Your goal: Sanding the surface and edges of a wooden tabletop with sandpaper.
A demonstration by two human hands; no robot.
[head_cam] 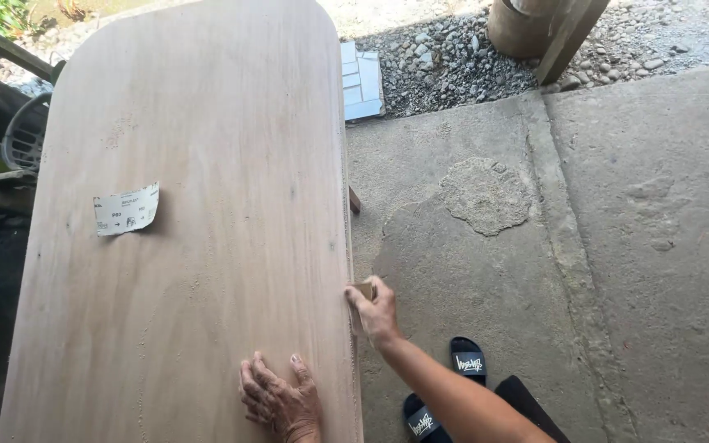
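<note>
Plywood board, pale and dusty; right hand grips sandpaper, left hand flat.

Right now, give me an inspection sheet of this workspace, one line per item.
Surface: large plywood board with rounded corners, dusty, pale wood.
Job's things: small folded sandpaper piece pressed against the board's right edge.
Clutter: loose sandpaper sheet, backing side up, lying on the board towards its left edge.
Grippers: left hand flat on the board near its lower edge; right hand gripping the folded sandpaper at the edge.
Cables: nothing seen.
Surroundings: cracked concrete floor, gravel, pale tile pieces, timber post base, black sandals on the feet.
</note>
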